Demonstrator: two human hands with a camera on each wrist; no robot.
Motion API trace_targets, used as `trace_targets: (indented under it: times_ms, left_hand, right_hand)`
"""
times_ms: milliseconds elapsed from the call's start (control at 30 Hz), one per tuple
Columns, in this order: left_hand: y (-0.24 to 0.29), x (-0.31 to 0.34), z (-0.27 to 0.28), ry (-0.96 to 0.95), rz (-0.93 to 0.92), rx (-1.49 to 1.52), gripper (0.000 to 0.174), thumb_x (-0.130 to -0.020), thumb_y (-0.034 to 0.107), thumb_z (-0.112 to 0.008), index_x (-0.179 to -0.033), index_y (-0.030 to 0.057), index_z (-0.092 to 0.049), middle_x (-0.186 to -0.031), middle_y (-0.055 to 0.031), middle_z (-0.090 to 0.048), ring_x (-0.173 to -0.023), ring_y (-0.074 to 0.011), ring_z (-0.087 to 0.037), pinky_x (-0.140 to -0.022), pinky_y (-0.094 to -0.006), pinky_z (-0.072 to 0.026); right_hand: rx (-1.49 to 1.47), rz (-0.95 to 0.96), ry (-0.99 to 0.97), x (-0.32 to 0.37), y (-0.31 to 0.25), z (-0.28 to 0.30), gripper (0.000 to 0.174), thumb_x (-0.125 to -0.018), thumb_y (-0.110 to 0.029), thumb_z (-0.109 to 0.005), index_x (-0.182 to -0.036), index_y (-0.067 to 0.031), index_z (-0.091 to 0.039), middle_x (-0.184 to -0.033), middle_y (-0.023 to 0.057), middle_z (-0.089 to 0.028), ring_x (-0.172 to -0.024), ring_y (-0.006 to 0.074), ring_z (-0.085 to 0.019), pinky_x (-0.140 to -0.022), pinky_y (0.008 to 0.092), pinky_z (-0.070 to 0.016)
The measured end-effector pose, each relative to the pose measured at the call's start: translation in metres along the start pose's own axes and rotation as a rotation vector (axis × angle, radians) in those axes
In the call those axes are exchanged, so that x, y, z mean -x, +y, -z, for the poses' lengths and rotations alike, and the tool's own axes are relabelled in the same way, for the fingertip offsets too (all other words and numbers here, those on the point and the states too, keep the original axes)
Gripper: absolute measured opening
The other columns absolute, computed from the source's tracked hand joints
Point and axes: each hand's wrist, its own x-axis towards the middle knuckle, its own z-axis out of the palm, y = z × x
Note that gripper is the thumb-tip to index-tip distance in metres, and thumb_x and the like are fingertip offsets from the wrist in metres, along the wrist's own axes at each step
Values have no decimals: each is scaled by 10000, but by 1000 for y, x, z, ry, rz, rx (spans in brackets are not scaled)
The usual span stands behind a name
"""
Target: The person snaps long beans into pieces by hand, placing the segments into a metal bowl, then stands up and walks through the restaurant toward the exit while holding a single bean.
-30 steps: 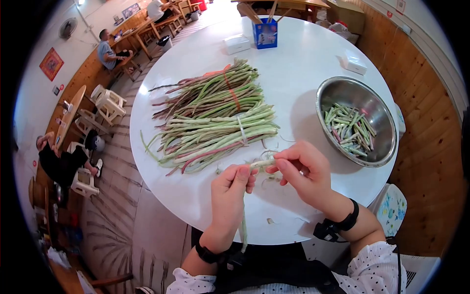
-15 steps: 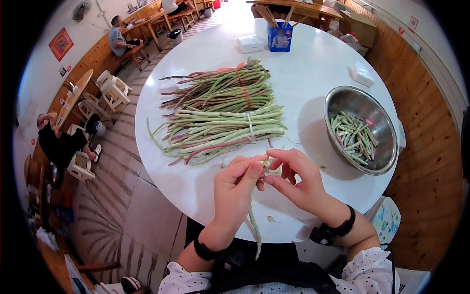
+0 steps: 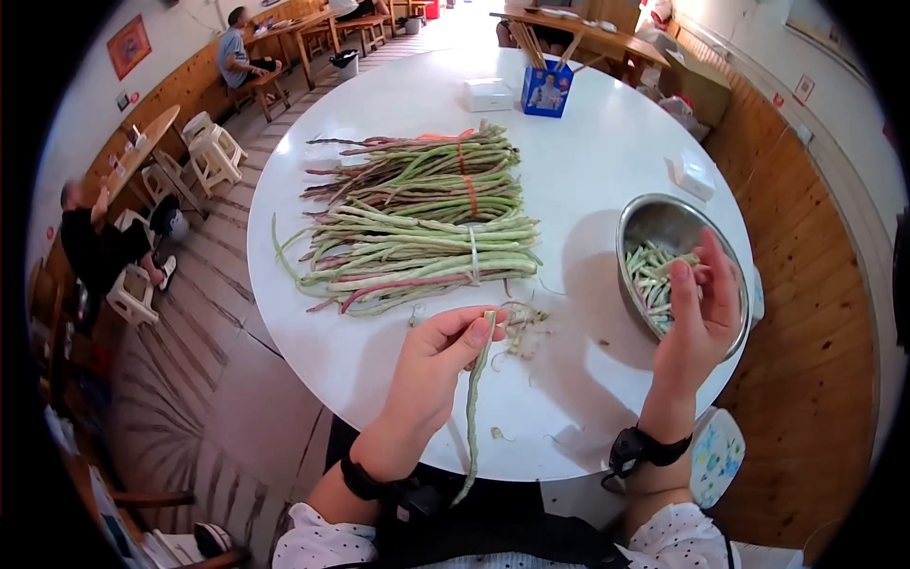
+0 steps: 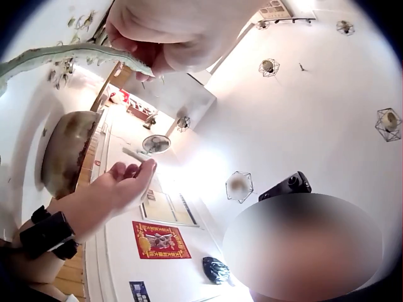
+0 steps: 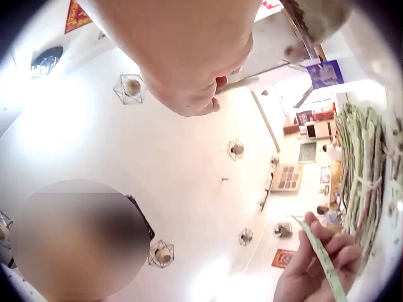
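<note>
In the head view the left hand (image 3: 425,370) pinches one end of a long green bean (image 3: 472,408), which hangs down past the table's near edge. The right hand (image 3: 697,327) is raised over the near side of a metal bowl (image 3: 668,213) that holds cut bean pieces (image 3: 646,275). A short pale piece (image 4: 133,154) sticks out from the right fingertips in the left wrist view. Left of the bowl lie tied bean bundles, a darker one (image 3: 408,171) with orange bands and a paler one (image 3: 417,248) with a white band.
Trimmings (image 3: 521,318) are scattered on the round white table (image 3: 578,436) just beyond the left hand. At the far side stand a blue box (image 3: 546,90) of chopsticks and a white tissue pack (image 3: 487,94), with another pack (image 3: 694,176) behind the bowl. A patterned stool (image 3: 718,457) is at the right.
The right hand has moved away from the left hand, rightward to the bowl, with a short piece in its fingers. The left hand still holds the long bean. The head view has shifted slightly.
</note>
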Motion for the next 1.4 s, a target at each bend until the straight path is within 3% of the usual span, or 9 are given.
trace_targets:
  times_ms: [100, 200, 500, 733, 900, 1067, 1167, 1300, 1400]
  left_hand:
    - [6, -1, -7, -109, 42, 52, 246, -975, 185, -625, -1144, 18, -688, -948, -17, -697, -776, -42, -542, -644, -204, -387]
    - [6, 2, -18, -178, 70, 78, 251, -974, 181, -625, -1168, 32, -684, -959, -4, -698, -757, -31, -516, -639, -204, -382]
    - [21, 13, -25, -39, 91, 219, 230, -972, 177, -620, -1147, 32, -663, -932, -12, -673, -727, -56, -539, -618, -203, -390]
    - [43, -2, 27, 280, -228, 300, 220, -986, 174, -606, -1142, 24, -644, -964, -29, -670, -722, -52, -531, -623, -216, -411]
    - [39, -1, 14, 215, -144, 354, 216, -982, 168, -611, -1154, 39, -631, -954, -36, -669, -742, -65, -545, -606, -222, -413]
    - [32, -6, -13, 115, -166, 310, 186, -983, 151, -603, -1143, 56, -615, -1023, -59, -655, -738, -92, -565, -614, -239, -443]
    - [32, -3, -23, 101, -239, 53, 278, -944, 111, -639, -1215, 69, -595, -1108, -87, -621, -828, -158, -583, -666, -259, -468]
    - [42, -3, -27, 270, -1077, -1473, 391, -786, 16, -722, -1170, 66, -667, -1112, -102, -607, -1011, -263, -553, -784, -339, -470]
    - [42, -4, -34, 60, -1100, -1563, 274, -773, 15, -732, -1044, 45, -703, -1012, -89, -631, -931, -268, -577, -780, -353, -457]
  right_hand:
    - [104, 53, -108, 4, -9, -3, 347, -832, 44, -702, -1171, -6, -655, -1093, 40, -595, -663, 59, -509, -556, 182, -416]
    - [-24, 22, -622, 31, -21, -17, 421, -785, -13, -775, -1191, -39, -667, -939, 55, -645, -678, 73, -547, -540, 204, -423]
    - [-73, 356, -687, 48, -32, -27, 221, -726, 54, -752, -914, -61, -734, -849, 65, -599, -648, 139, -571, -527, 258, -461]
    - [-130, -91, -414, 39, -20, -17, 179, -799, 37, -720, -964, -31, -717, -869, 59, -588, -667, 102, -553, -572, 211, -440]
    - [350, 164, -792, 35, -2, -28, 434, -913, -29, -619, -1338, -14, -531, -1256, 150, -581, -920, 233, -663, -801, 340, -524]
    - [-306, -240, -909, 51, -19, -34, 382, -911, -70, -656, -1283, -16, -586, -1045, 121, -668, -869, 199, -670, -767, 302, -521]
    - [-142, -245, -875, 51, -28, -29, 281, -874, -57, -692, -1149, -15, -652, -917, 100, -663, -779, 217, -647, -688, 315, -504]
    - [93, 86, -689, 42, -19, -28, 237, -796, -23, -737, -1026, -30, -683, -864, 87, -646, -749, 254, -617, -638, 347, -489]
    - [160, 238, -602, 41, -15, -28, 258, -747, -4, -753, -994, -45, -690, -864, 79, -647, -755, 266, -607, -628, 361, -485]
